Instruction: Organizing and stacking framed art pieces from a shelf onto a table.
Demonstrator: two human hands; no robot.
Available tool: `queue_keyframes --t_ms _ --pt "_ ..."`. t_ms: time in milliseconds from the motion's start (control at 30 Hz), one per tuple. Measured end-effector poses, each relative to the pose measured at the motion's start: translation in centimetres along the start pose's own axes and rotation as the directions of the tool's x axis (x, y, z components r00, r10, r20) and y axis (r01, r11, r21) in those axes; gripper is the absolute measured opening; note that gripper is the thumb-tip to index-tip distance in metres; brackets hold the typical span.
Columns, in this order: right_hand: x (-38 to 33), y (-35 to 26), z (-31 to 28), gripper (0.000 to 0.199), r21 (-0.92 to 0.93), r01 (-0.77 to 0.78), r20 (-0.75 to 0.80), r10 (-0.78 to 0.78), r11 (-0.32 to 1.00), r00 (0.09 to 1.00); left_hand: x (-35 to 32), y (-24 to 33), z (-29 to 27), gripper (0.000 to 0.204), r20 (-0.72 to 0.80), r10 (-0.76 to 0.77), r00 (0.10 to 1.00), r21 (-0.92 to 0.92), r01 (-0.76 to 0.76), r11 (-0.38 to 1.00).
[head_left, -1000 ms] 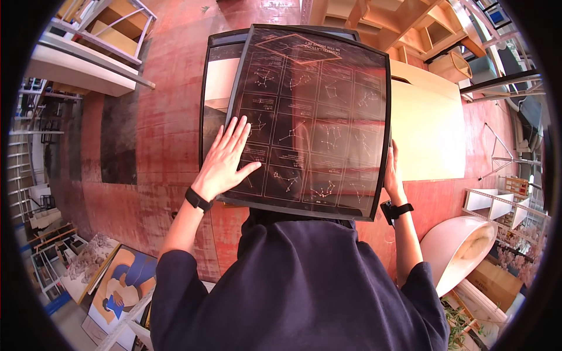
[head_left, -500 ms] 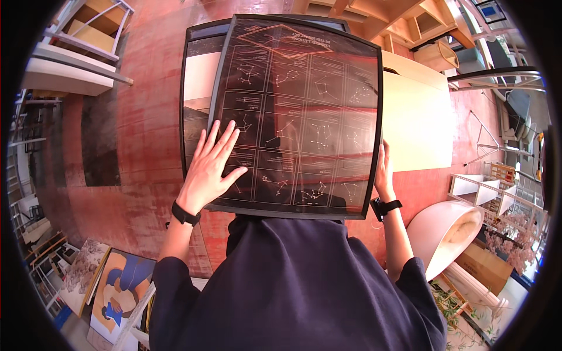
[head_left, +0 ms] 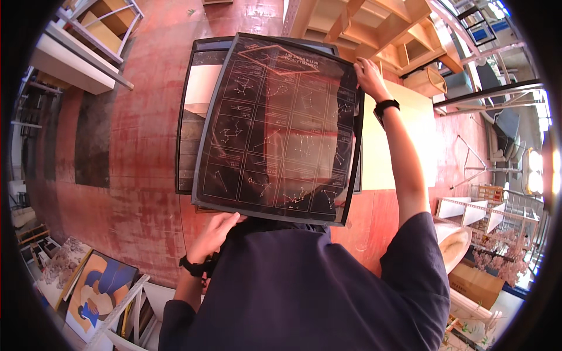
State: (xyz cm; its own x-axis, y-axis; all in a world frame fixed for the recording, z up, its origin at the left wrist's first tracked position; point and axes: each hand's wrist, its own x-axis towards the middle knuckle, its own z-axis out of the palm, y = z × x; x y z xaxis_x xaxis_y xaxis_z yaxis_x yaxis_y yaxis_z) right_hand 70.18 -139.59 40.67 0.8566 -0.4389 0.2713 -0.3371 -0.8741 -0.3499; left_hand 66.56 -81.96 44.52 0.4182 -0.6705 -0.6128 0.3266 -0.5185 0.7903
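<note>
A black-framed constellation poster [head_left: 281, 137] lies tilted a little across another dark picture frame [head_left: 186, 140], which shows along its left side and top. At the poster's near edge my left hand [head_left: 215, 235] grips the frame, thumb by the rim and fingers mostly hidden beneath. My right hand [head_left: 370, 79] is up at the far right corner, its fingers wrapped over the frame's right edge. The glass reflects reddish light and a dark shape.
Under the frames, a pale yellow board [head_left: 404, 137] reaches out to the right. Wooden shelving [head_left: 374, 29] stands at the far right, and a white bench-like piece [head_left: 76, 64] at the far left. A figure painting [head_left: 99, 292] leans near left; a white rounded seat [head_left: 453, 245] is at right.
My right hand has moved up the right edge to the far corner. My left hand has left the glass for the near edge. The poster has turned slightly and shifted left.
</note>
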Motion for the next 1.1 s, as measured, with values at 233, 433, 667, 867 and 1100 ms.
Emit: queue_keyframes --t_ms 233,433,667,867,1100 --pt "2.8 -0.8 1.1 0.039 -0.063 -0.019 0.250 0.034 0.998 0.968 0.5 -0.5 4.0 0.048 -0.137 -0.040 0.990 -0.528 -0.039 0.849" --pt "2.5 -1.4 -0.8 0.047 -0.007 -0.096 0.356 0.092 0.995 0.930 0.4 1.6 4.8 0.032 -0.347 -0.008 0.938 -0.426 -0.150 0.892" --pt "0.0 0.1 -2.3 0.049 -0.104 -0.078 0.380 0.112 0.992 0.918 0.9 7.1 -1.8 0.028 -0.536 0.133 0.834 -0.280 -0.324 0.904" --pt "-5.6 -0.9 -4.1 0.047 -0.077 -0.048 0.343 0.072 0.996 0.937 4.2 9.4 -13.0 0.035 -0.396 0.146 0.906 -0.002 -0.160 0.987" --pt "-15.0 -2.6 -5.5 0.040 0.062 -0.233 0.501 0.172 0.971 0.848 12.9 10.1 -21.1 0.030 -0.334 0.249 0.909 0.311 -0.143 0.940"
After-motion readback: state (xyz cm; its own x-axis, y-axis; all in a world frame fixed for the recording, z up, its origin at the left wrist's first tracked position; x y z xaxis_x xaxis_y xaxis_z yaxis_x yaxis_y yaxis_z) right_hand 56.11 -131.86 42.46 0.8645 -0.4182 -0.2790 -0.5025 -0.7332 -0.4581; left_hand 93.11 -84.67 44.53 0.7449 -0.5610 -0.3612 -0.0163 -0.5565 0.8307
